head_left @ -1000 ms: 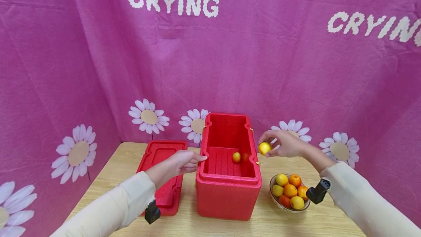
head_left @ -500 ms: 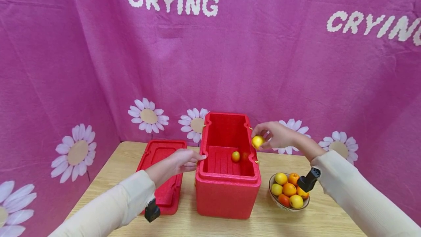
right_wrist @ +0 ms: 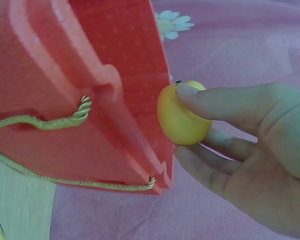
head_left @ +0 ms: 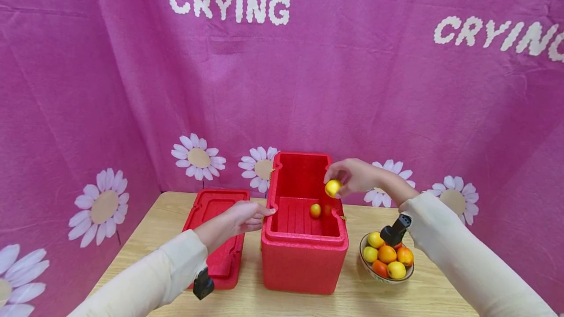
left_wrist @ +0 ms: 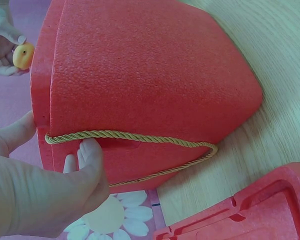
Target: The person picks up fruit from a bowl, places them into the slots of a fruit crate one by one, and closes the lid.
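Right grip: the right hand [head_left: 359, 176] pinches a yellow fruit [head_left: 332, 188] between thumb and fingertips [right_wrist: 197, 97].
Fruit: small, round, smooth, yellow with an orange blush; it hangs over the right rim of the red foam box [head_left: 304, 258], beside the wall's edge.
Right arm: reaches in from the right, sleeve cream, palm turned toward the box.
Left grip: the left hand [head_left: 240, 216] rests on the box's left rim, fingers relaxed against the wall by the gold rope handle [left_wrist: 140, 137], thumb on top.
Inside the box: one orange fruit [head_left: 315, 210] lies on the ribbed floor.
Surface: the red lid [head_left: 216, 209] lies left of the box; a bowl of fruit [head_left: 387, 260] stands to its right.
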A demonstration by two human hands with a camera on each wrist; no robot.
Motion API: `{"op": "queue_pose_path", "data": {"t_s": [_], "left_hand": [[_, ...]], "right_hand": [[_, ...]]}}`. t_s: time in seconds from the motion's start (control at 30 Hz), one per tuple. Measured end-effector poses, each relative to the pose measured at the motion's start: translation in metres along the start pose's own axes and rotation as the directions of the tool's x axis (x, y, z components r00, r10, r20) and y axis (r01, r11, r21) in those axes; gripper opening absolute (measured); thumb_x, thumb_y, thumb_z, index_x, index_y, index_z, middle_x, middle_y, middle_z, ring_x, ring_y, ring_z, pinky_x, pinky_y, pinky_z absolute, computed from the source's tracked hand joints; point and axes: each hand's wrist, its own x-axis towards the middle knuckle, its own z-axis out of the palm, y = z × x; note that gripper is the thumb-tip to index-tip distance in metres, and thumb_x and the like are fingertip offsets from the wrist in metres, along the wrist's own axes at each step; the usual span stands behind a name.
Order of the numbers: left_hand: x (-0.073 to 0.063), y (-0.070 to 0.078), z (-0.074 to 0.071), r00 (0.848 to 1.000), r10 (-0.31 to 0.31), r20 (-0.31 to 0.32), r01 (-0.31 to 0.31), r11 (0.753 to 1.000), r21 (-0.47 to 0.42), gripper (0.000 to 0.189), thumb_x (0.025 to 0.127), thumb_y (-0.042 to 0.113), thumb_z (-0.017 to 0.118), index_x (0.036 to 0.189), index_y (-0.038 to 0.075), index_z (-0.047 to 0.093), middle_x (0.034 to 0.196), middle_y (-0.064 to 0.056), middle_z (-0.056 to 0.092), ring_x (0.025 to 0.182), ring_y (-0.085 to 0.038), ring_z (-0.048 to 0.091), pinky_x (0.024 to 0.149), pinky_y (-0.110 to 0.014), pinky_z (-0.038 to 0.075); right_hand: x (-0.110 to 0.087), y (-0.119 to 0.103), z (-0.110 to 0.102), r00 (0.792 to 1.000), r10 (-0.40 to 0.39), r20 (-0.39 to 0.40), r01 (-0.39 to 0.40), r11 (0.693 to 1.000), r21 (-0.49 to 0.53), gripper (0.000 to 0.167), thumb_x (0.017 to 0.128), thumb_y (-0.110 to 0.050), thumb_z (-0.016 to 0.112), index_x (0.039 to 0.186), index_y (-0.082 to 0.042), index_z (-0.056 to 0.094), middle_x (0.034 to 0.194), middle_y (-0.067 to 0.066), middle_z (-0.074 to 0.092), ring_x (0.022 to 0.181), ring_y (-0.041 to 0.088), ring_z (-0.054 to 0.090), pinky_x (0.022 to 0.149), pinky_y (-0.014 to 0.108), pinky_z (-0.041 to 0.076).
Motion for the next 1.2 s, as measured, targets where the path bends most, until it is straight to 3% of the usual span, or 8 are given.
{"op": "queue_pose_path", "data": {"t_s": [0.43, 0.83, 1.07, 1.2], "left_hand": [[0.003, -0.005, -0.003, 1.0, -0.004, 0.008, 0.004, 1.0, -0.013, 0.039, 0.085, 0.014, 0.069, 0.118, -0.004, 0.058, 0.107, -0.015, 0.065, 0.086, -0.019, 0.064, 0.095, -0.037, 0.056], [0.002, -0.001, -0.004, 1.0, -0.012, 0.0, 0.012, 1.0, -0.003, 0.041, 0.085, 0.017, 0.07, 0.119, -0.003, 0.058, 0.107, -0.014, 0.067, 0.087, -0.018, 0.066, 0.095, -0.037, 0.056], [0.004, 0.001, -0.003, 1.0, -0.011, 0.0, 0.011, 1.0, 0.003, 0.038, 0.086, 0.016, 0.069, 0.117, -0.003, 0.059, 0.104, -0.011, 0.067, 0.088, -0.018, 0.064, 0.098, -0.038, 0.054], [0.005, 0.0, -0.001, 1.0, -0.013, -0.001, 0.013, 1.0, -0.004, 0.038, 0.085, 0.016, 0.07, 0.116, -0.003, 0.06, 0.102, -0.011, 0.065, 0.085, -0.017, 0.063, 0.098, -0.038, 0.054]], "right_hand": [[0.034, -0.01, -0.006, 0.999, -0.01, 0.038, 0.009, 1.0, 0.019, 0.03, 0.077, -0.003, 0.076, 0.105, 0.001, 0.065, 0.095, 0.014, 0.07, 0.09, 0.021, 0.064, 0.086, 0.038, 0.056], [0.064, -0.014, -0.009, 0.991, 0.13, 0.036, -0.133, 0.987, 0.092, 0.032, 0.082, -0.005, 0.072, 0.113, -0.002, 0.064, 0.107, 0.015, 0.068, 0.095, 0.023, 0.063, 0.088, 0.036, 0.058], [0.082, -0.005, -0.004, 0.99, 0.137, 0.012, -0.138, 0.982, 0.131, 0.033, 0.083, -0.005, 0.071, 0.114, 0.003, 0.062, 0.109, 0.02, 0.067, 0.097, 0.025, 0.063, 0.09, 0.035, 0.056], [0.088, 0.001, 0.003, 0.983, 0.183, 0.003, -0.181, 0.97, 0.163, 0.035, 0.084, -0.007, 0.071, 0.116, 0.002, 0.061, 0.113, 0.02, 0.066, 0.101, 0.027, 0.062, 0.092, 0.036, 0.056]]}}
